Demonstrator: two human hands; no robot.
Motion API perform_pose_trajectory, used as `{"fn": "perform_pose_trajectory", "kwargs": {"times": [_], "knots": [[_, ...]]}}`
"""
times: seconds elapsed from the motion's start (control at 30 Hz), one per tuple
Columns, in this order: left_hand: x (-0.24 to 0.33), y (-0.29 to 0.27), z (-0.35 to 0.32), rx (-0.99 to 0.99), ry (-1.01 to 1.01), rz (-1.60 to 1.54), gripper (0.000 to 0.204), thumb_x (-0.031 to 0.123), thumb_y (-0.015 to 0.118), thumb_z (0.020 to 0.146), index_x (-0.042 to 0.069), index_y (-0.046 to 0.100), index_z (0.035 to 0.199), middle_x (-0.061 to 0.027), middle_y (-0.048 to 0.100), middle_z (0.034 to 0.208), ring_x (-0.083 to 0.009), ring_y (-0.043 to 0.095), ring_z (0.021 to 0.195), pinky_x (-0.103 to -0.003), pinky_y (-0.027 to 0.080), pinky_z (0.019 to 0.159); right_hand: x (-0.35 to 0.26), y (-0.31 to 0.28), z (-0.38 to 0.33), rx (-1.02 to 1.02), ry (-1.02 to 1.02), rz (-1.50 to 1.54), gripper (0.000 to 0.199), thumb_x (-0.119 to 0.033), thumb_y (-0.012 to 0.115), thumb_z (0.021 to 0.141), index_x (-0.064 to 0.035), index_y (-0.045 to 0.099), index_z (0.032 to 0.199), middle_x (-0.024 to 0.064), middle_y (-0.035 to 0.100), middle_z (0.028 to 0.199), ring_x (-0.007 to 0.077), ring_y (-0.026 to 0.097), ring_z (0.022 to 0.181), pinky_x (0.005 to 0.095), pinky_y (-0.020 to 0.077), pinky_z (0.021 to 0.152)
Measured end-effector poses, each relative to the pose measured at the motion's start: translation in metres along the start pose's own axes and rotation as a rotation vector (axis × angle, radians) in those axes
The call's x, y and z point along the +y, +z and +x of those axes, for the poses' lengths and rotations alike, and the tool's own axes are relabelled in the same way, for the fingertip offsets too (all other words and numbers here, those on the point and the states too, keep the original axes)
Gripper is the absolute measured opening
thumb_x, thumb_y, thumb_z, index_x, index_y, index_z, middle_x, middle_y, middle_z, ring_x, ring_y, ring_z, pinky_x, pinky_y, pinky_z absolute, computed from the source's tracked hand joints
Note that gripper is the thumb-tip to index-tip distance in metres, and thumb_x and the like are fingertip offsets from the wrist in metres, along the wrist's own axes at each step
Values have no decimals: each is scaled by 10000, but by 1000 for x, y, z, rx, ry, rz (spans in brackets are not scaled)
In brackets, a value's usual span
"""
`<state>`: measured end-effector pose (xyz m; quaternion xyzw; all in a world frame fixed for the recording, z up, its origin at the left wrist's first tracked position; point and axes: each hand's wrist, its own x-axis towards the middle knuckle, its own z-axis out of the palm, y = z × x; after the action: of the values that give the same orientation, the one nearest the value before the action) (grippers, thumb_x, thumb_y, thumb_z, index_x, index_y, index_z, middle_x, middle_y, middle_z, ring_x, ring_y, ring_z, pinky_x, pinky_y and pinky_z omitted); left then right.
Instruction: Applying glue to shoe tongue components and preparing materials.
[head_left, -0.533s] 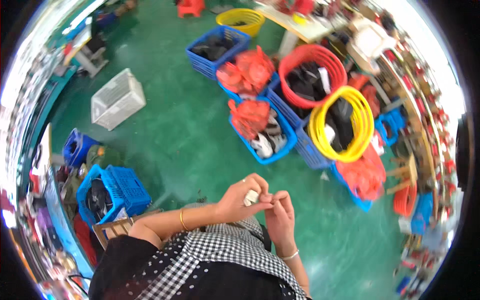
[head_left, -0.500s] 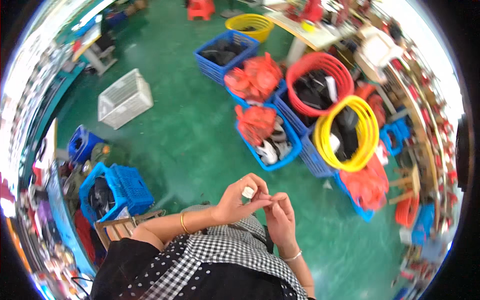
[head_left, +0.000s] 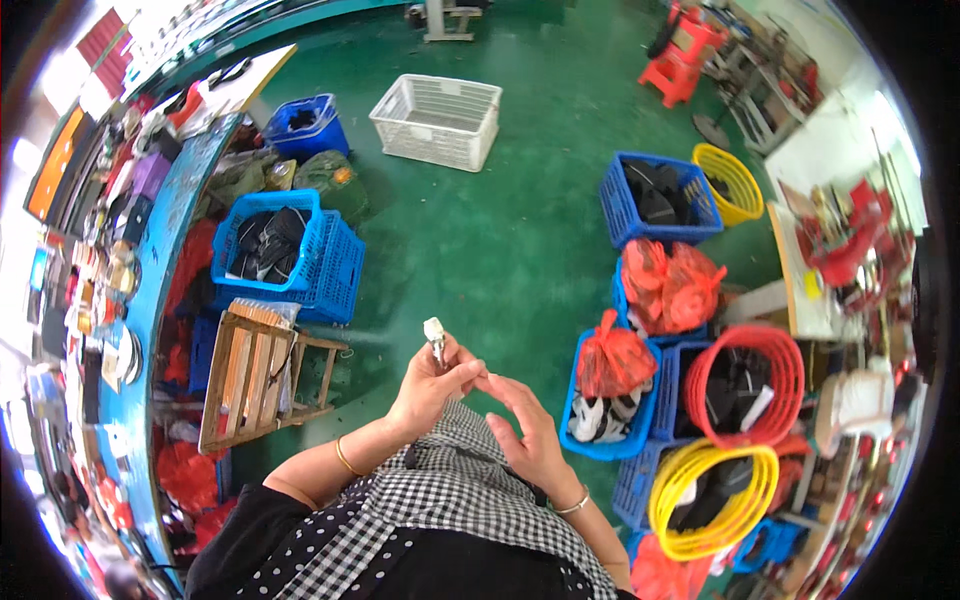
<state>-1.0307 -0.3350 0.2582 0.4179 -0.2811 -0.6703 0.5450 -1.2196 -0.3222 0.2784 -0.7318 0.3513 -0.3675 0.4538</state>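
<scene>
In front of my apron my left hand is closed around a small slim object with a whitish blocky tip and a metallic-looking stem. Its lower end is hidden in the fingers, and its exact kind I cannot make out. My right hand is beside it, fingers stretched toward the left fingertips and touching or nearly touching them. The right thumb stands apart from the fingers, with nothing visible in that hand.
A wooden slatted chair and stacked blue crates stand at left, beside a long blue workbench. A white crate sits ahead on the green floor. At right are blue baskets, a red basket and a yellow basket.
The view has swung left, so the crates and baskets have shifted rightward. My right fingers have straightened from a pinch, and the white-tipped object now points up from my left hand.
</scene>
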Motion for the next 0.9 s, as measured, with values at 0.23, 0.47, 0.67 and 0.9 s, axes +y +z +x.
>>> {"fn": "perform_pose_trajectory", "kwargs": {"times": [0.23,0.47,0.67,0.9], "knots": [[97,-72,137,166,208,23,327,33,648,943,143,353,855,-11,504,773,-124,541,696,-274,426,619,33,7,208,-30,-132,-216,532,13,633,865,-60,537,1383,171,523,1438,367,526,1286,445,453,1049],[175,-122,269,-86,304,43,410,11,764,853,124,373,905,-48,586,934,-98,572,886,-248,491,751,69,11,369,-75,-298,-584,536,-48,660,849,-121,581,1374,99,483,1496,311,473,1354,465,402,1086],[213,-150,371,65,474,257,405,66,804,834,102,402,861,-81,667,1033,-95,603,799,-267,508,735,100,-2,480,-236,-380,-740,373,-100,684,857,-129,698,1229,-9,574,1411,226,463,1372,444,386,1108],[278,-189,489,198,322,503,389,-24,736,861,105,371,820,-107,695,892,-136,665,845,-262,512,737,158,-21,658,-416,-587,-661,268,-185,683,862,-181,759,1119,-76,608,1369,207,492,1355,422,359,1146]]}}
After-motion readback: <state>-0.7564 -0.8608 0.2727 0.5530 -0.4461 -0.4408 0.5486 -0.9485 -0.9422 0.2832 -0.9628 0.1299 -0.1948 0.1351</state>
